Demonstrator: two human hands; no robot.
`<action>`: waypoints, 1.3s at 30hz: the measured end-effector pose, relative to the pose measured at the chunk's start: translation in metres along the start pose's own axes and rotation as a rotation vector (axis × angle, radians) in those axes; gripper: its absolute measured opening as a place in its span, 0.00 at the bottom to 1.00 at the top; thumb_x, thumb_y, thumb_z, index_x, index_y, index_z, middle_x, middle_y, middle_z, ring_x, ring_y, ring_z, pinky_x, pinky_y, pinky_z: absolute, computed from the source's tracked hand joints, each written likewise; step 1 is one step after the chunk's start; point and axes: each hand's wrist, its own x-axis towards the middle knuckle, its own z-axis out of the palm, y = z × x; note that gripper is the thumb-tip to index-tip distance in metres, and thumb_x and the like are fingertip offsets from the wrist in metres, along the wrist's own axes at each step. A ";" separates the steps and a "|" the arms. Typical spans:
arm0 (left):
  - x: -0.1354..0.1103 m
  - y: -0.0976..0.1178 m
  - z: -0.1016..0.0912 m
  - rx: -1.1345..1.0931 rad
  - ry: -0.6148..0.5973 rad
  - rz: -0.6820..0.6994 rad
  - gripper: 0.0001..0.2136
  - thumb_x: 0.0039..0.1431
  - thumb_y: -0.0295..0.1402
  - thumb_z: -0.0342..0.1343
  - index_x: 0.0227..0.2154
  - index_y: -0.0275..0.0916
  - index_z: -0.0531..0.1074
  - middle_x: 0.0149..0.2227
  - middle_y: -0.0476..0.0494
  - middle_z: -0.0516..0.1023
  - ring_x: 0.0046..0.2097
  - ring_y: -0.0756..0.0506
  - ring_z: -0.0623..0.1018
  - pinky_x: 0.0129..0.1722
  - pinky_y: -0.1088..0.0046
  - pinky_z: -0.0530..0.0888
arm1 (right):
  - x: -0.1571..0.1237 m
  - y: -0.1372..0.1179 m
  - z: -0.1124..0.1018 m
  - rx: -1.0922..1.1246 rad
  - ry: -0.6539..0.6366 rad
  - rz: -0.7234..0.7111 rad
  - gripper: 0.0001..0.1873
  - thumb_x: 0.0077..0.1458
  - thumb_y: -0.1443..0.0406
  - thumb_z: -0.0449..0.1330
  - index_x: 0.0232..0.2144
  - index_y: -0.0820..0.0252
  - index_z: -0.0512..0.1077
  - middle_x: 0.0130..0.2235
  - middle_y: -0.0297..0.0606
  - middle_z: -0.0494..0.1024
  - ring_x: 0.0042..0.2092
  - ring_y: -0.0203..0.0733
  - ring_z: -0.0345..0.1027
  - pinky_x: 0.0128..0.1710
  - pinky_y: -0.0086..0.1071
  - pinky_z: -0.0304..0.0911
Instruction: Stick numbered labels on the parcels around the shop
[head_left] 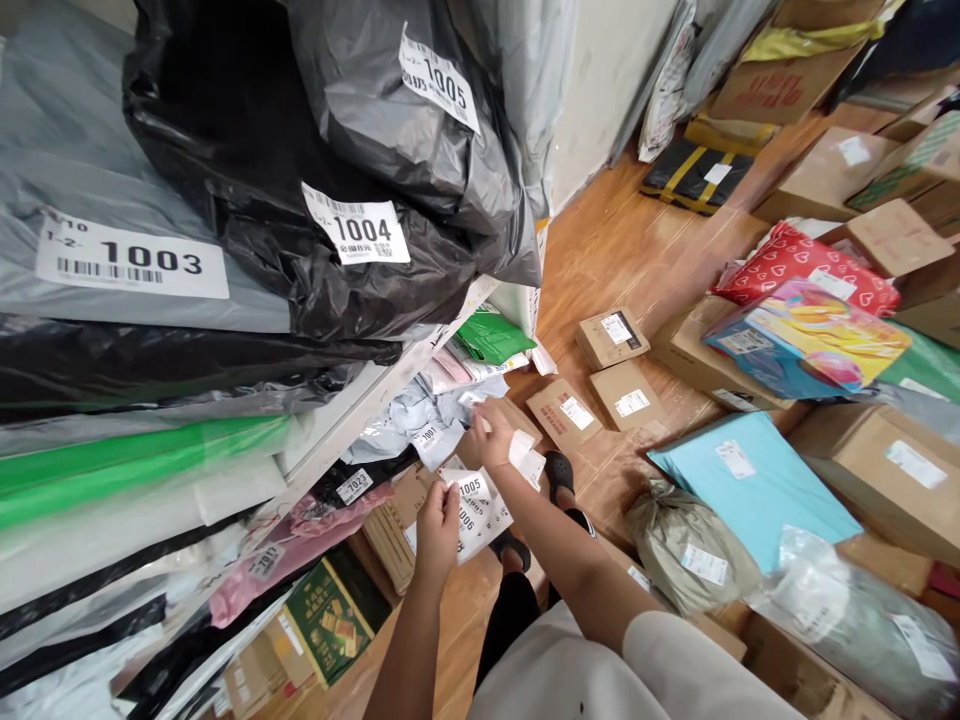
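My left hand [442,520] pinches a sheet of white number labels [472,530] by its edge. The numbers 1005 and 1006 can be read on it. Just beyond, my right hand [493,435] has its fingers drawn together beside pale grey plastic parcels [420,410] on a lower shelf. What lies between those fingertips is too small to make out. A label reading 7023 [355,486] is stuck on a dark parcel left of my hands. On the upper shelf, a grey bag [247,318] bears 1003, a black bag [217,120] bears 1004 and another grey bag [352,110] bears 1005.
The white shelf edge [330,432] runs diagonally beside my arms. Small cardboard boxes [611,338] sit on the wooden floor [592,245]. To the right are piled parcels, including a turquoise package [780,490], a red heart-print bag [795,265] and a grey-green sack [675,540].
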 end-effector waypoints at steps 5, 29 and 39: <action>-0.001 -0.002 -0.008 -0.005 0.057 -0.023 0.16 0.62 0.45 0.49 0.24 0.42 0.57 0.19 0.55 0.58 0.23 0.50 0.61 0.24 0.76 0.59 | -0.014 -0.006 0.012 0.005 -0.231 -0.062 0.09 0.51 0.59 0.63 0.33 0.57 0.79 0.43 0.45 0.79 0.53 0.51 0.64 0.57 0.48 0.56; 0.151 0.051 -0.005 0.164 0.239 -0.029 0.17 0.58 0.43 0.54 0.45 0.36 0.68 0.30 0.45 0.74 0.32 0.46 0.74 0.35 0.72 0.68 | -0.003 -0.036 -0.029 0.479 -0.175 0.451 0.18 0.44 0.51 0.67 0.27 0.59 0.70 0.23 0.29 0.71 0.25 0.32 0.61 0.27 0.27 0.59; 0.150 0.050 -0.026 0.362 0.132 0.041 0.06 0.56 0.36 0.55 0.36 0.42 0.69 0.22 0.51 0.69 0.26 0.46 0.70 0.29 0.74 0.61 | 0.008 -0.042 -0.044 0.505 -0.270 0.472 0.23 0.37 0.54 0.71 0.34 0.58 0.73 0.31 0.34 0.78 0.28 0.36 0.69 0.30 0.30 0.64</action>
